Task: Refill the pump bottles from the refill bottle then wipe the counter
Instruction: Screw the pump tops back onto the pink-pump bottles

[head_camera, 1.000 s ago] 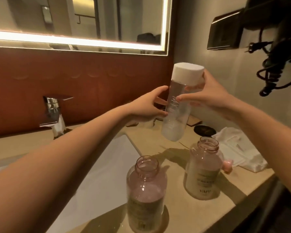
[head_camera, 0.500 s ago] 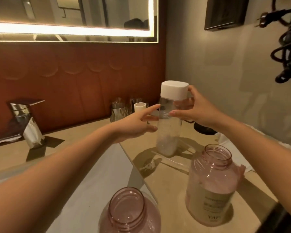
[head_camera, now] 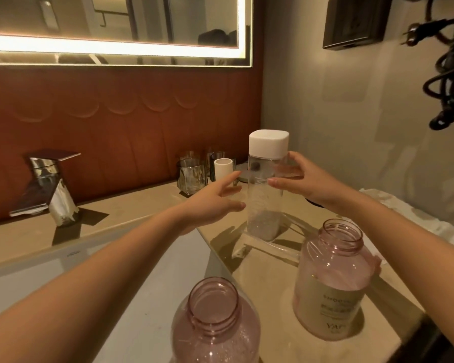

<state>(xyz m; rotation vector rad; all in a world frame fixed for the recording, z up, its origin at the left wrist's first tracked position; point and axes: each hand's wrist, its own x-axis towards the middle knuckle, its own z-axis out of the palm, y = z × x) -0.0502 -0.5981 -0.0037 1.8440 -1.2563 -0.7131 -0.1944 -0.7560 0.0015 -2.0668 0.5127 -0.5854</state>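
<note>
Clear glossy plastic refill bottle with matt white cap; two translucent pink plastic pump bottles; polished beige stone surface; mirror-bright chrome tap; crumpled white cloth.

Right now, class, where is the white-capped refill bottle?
In the head view, the refill bottle is upright right of the sink, beyond the farther pink bottle, held by the right hand below its cap.
</note>
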